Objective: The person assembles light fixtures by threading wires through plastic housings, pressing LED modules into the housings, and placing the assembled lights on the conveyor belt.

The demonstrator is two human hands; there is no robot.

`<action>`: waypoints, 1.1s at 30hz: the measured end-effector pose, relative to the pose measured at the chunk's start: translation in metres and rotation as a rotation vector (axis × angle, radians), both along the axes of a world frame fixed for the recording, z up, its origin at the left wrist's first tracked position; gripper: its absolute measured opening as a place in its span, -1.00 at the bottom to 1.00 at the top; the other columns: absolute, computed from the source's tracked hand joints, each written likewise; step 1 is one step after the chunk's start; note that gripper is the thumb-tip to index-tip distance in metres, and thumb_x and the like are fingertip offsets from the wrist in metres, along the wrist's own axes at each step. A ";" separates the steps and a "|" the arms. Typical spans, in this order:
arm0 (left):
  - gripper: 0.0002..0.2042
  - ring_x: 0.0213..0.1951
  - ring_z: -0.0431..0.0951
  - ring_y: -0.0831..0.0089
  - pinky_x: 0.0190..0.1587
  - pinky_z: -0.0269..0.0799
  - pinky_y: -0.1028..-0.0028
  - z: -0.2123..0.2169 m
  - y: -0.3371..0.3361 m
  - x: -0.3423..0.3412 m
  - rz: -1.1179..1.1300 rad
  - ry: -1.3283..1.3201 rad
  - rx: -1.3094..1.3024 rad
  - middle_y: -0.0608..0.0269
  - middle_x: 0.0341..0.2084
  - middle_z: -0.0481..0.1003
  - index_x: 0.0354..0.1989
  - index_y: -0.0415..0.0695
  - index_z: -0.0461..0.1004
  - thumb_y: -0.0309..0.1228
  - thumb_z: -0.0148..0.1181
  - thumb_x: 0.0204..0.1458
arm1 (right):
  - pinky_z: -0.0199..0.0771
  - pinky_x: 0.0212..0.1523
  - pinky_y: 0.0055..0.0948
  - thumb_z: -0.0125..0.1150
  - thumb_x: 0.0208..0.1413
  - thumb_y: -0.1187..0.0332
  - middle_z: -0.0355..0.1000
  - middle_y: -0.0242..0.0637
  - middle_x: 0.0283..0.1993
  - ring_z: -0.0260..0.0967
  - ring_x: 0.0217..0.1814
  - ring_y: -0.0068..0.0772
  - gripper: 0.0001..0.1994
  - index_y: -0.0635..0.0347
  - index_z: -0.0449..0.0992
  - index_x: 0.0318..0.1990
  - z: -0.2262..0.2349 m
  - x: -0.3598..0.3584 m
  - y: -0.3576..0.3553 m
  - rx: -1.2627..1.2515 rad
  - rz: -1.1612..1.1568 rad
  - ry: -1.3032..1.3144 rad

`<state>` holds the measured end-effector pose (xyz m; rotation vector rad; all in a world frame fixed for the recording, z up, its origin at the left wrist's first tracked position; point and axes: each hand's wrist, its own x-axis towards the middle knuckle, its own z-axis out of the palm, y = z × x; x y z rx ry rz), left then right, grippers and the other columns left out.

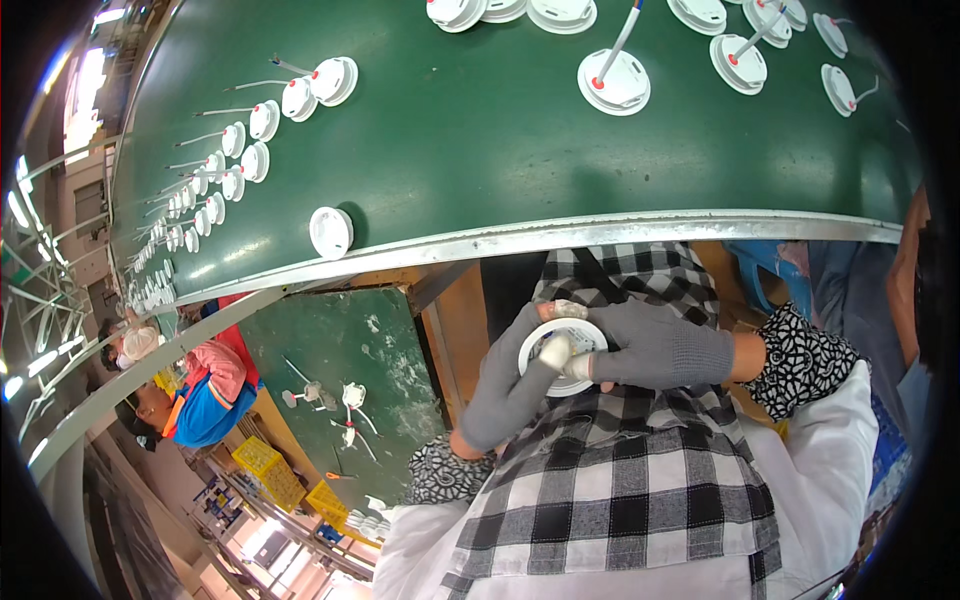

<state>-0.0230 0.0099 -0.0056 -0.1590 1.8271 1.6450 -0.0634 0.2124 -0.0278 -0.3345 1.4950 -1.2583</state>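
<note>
My left hand [502,392] and my right hand [655,345], in grey gloves with white-wrapped fingertips, hold a white round plastic housing [585,338] in front of my checked apron. Its open side faces up. My fingers wrap round its rim, and both thumbs press inside it. What lies under the thumbs is hidden. Just beyond the metal edge, on the green work surface, a similar round white housing [331,232] lies alone. Farther back, a white round housing with a cable [614,83] stands with its grey cable upright from a red spot.
Many more white housings with cables [264,120] stretch along the green surface [450,140]. Its metal edge [560,237] runs before me. A lower green table [340,330] at left bears small white wired parts [353,396] and orange-handled scissors [340,476]. Other people [205,400] sit farther left.
</note>
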 end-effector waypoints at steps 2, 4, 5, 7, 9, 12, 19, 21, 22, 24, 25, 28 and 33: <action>-0.45 0.01 0.42 0.45 0.09 0.30 0.45 -0.004 -0.007 0.004 -0.039 -0.065 0.354 0.17 -0.05 0.42 0.19 -0.23 0.14 -0.34 0.18 0.04 | 0.52 -0.28 -0.48 0.03 0.07 0.13 0.51 -0.15 -0.36 0.52 -0.43 -0.47 -0.50 0.34 0.36 0.06 0.001 0.003 -0.001 -0.015 -0.027 -0.109; -0.34 0.03 0.42 0.44 0.11 0.29 0.43 -0.003 -0.010 0.005 -0.086 -0.086 0.304 0.16 -0.04 0.41 0.19 -0.23 0.12 -0.31 0.29 -0.07 | 0.52 -0.34 -0.52 0.02 0.09 0.10 0.51 -0.18 -0.38 0.50 -0.48 -0.54 -0.49 0.35 0.37 0.06 0.003 0.002 -0.001 -0.053 0.026 -0.162; -0.23 0.04 0.41 0.42 0.14 0.28 0.41 -0.003 -0.011 0.004 -0.131 -0.101 0.257 0.16 -0.03 0.40 0.19 -0.23 0.10 -0.27 0.41 -0.18 | 0.52 -0.34 -0.52 0.02 0.09 0.10 0.51 -0.18 -0.38 0.50 -0.48 -0.54 -0.49 0.35 0.37 0.06 0.004 0.003 -0.002 -0.053 0.024 -0.166; -0.11 0.06 0.41 0.41 0.16 0.28 0.40 -0.005 -0.012 0.005 -0.180 -0.121 0.211 0.16 -0.01 0.40 0.19 -0.22 0.08 -0.23 0.53 -0.29 | 0.52 -0.39 -0.55 0.02 0.11 0.08 0.51 -0.23 -0.49 0.49 -0.52 -0.56 -0.53 0.36 0.45 -0.04 0.005 0.005 -0.004 -0.063 -0.018 -0.149; -0.05 0.04 0.45 0.37 0.14 0.32 0.37 -0.010 -0.013 0.006 -0.307 0.016 0.046 0.14 -0.01 0.41 0.17 -0.24 0.08 -0.21 0.58 -0.39 | 0.51 -0.43 -0.54 0.04 0.11 0.07 0.49 -0.25 -0.53 0.48 -0.56 -0.56 -0.54 0.35 0.49 -0.09 0.004 0.009 -0.007 -0.009 -0.051 -0.146; -0.03 0.04 0.46 0.36 0.13 0.35 0.36 -0.027 -0.014 0.022 -0.330 0.177 0.014 0.13 0.00 0.42 0.18 -0.21 0.10 -0.20 0.60 -0.43 | 0.50 -0.50 -0.54 0.07 0.10 0.06 0.47 -0.26 -0.59 0.45 -0.63 -0.56 -0.57 0.33 0.54 -0.19 -0.003 0.020 -0.010 0.022 -0.144 -0.119; -0.08 -0.07 0.50 0.39 0.01 0.42 0.39 -0.027 -0.007 0.003 -0.155 -0.006 0.105 0.15 -0.09 0.45 0.09 -0.20 0.22 -0.17 0.64 -0.50 | 0.48 -0.53 -0.56 0.11 0.08 0.09 0.48 -0.27 -0.58 0.42 -0.67 -0.58 -0.59 0.32 0.56 -0.19 -0.006 0.008 -0.009 0.069 -0.176 -0.093; -0.10 0.01 0.44 0.43 0.06 0.39 0.42 -0.021 -0.010 -0.006 -0.354 0.077 0.097 0.17 -0.07 0.42 0.12 -0.24 0.13 -0.23 0.60 -0.40 | 0.48 -0.51 -0.55 0.11 0.09 0.09 0.49 -0.27 -0.57 0.41 -0.67 -0.59 -0.58 0.33 0.54 -0.15 0.000 0.005 -0.005 0.061 -0.155 -0.079; -0.10 0.01 0.44 0.43 0.06 0.39 0.42 -0.021 -0.010 -0.004 -0.354 0.080 0.096 0.17 -0.07 0.42 0.12 -0.24 0.13 -0.23 0.60 -0.40 | 0.49 -0.46 -0.55 0.11 0.08 0.10 0.50 -0.24 -0.50 0.44 -0.62 -0.58 -0.57 0.33 0.50 -0.09 0.002 0.004 -0.004 0.001 -0.192 -0.089; -0.10 0.03 0.40 0.43 0.09 0.36 0.41 -0.026 -0.007 0.007 0.010 -0.035 0.143 0.15 -0.07 0.38 0.11 -0.23 0.12 -0.27 0.61 -0.41 | 0.50 -0.41 -0.55 0.11 0.08 0.11 0.52 -0.21 -0.42 0.47 -0.56 -0.57 -0.54 0.33 0.46 -0.02 -0.001 0.007 -0.005 -0.060 -0.226 -0.096; -0.04 0.01 0.41 0.42 0.07 0.37 0.42 -0.032 -0.006 0.009 0.049 0.104 0.081 0.12 -0.04 0.34 0.12 -0.25 0.09 -0.26 0.63 -0.46 | 0.50 -0.33 -0.52 0.11 0.07 0.13 0.51 -0.18 -0.34 0.49 -0.45 -0.53 -0.52 0.31 0.41 0.04 -0.009 0.013 -0.007 -0.091 -0.277 -0.048; 0.01 -0.01 0.41 0.43 0.05 0.39 0.42 -0.040 -0.004 0.015 0.060 0.255 -0.034 0.14 -0.04 0.31 0.13 -0.25 0.05 -0.23 0.65 -0.49 | 0.45 -0.10 -0.40 0.13 0.03 0.16 0.48 -0.13 -0.16 0.49 -0.17 -0.37 -0.51 0.28 0.36 0.07 -0.012 0.025 -0.010 -0.127 -0.396 -0.006; 0.01 -0.02 0.43 0.44 0.03 0.42 0.43 -0.036 -0.002 0.018 0.069 0.300 -0.101 0.13 -0.04 0.32 0.13 -0.25 0.04 -0.22 0.64 -0.49 | 0.42 -0.08 -0.36 0.16 0.01 0.14 0.49 -0.12 -0.23 0.47 -0.16 -0.32 -0.57 0.28 0.41 -0.06 -0.007 0.024 -0.012 -0.083 -0.453 0.034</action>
